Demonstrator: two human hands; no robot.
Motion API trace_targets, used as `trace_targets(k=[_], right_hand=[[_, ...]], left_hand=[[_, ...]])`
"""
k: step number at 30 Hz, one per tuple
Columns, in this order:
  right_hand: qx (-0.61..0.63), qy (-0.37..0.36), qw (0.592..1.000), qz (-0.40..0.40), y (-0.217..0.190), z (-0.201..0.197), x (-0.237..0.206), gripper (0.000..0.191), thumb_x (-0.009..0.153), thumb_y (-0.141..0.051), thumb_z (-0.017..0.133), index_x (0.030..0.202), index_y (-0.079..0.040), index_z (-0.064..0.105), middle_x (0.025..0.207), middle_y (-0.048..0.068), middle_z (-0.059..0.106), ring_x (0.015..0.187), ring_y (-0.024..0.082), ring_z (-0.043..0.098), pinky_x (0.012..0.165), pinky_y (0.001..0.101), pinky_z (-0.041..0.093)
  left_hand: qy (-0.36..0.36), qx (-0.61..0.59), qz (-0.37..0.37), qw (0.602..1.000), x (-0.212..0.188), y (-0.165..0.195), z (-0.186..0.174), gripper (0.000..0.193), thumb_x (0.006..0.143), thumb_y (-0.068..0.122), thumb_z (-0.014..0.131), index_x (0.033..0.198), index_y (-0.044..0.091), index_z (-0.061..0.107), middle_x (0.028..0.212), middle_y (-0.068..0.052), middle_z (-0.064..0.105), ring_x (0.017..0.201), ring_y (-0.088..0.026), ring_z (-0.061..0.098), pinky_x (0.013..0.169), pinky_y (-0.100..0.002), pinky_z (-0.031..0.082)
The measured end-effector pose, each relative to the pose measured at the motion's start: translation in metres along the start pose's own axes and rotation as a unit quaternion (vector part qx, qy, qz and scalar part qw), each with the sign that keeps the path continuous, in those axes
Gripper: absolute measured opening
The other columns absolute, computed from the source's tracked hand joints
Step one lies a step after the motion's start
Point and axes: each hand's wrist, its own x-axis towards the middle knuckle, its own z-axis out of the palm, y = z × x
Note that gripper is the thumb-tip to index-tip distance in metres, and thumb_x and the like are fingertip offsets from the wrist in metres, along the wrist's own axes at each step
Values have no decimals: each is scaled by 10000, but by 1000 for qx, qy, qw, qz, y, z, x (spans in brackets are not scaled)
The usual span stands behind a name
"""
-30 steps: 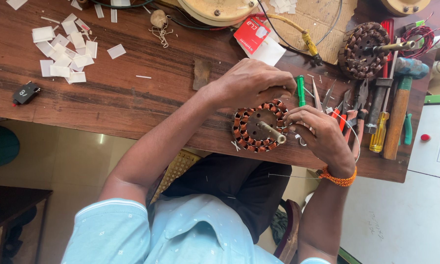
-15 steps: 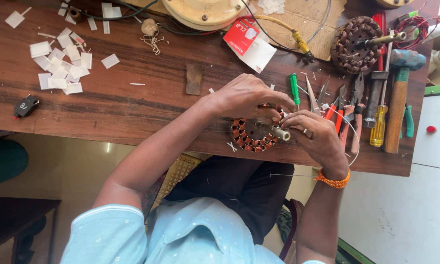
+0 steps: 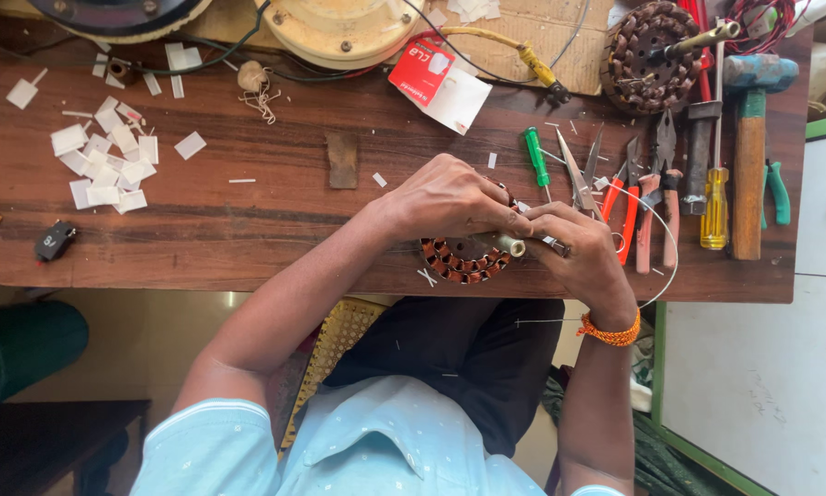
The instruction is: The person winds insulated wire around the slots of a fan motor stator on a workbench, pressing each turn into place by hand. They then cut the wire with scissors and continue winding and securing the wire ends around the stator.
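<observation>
At bench edge, our left hand (image 3: 450, 197) arches over the copper-wound stator (image 3: 463, 257), fingers curled gripping it; our right hand (image 3: 583, 248) pinches its metal shaft (image 3: 509, 244).

Up at twelve o'clock on the desk (image 3: 248, 211), a red card package (image 3: 419, 69) lies tilted atop a white paper sheet (image 3: 459, 99), possibly its own backing card.

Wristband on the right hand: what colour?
Orange. The wristband sits on the wrist just behind the right hand, shown clearly in the head view.
</observation>
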Motion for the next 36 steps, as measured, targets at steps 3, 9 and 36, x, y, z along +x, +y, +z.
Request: trace_targets(k=[3,9,36], right_hand=[[-4,2,1000,-1,-3,0,2,236,792,-11,812,1015,-7,736,1077,89,736,935,226,733,794,334,584],[-18,4,1000,5,-10,-1,2,238,796,-23,812,1025,-15,745,1073,96,740,929,242,734,794,348,577],[35,41,999,1,-1,11,-9,181,883,-14,757,1053,17,703,1165,131,704,1039,256,712,871,345,573]], left_hand=[[7,0,-7,1000,2,2,-2,314,897,301,739,1191,412,756,882,73,743,680,-205,689,553,-359,524],[-15,-1,-29,999,4,6,-3,307,872,308,761,1166,393,771,843,59,737,662,-214,684,529,-375,509],[46,12,17,999,-4,-4,9,279,874,269,789,1150,279,745,842,42,692,690,-210,683,603,-361,547]])
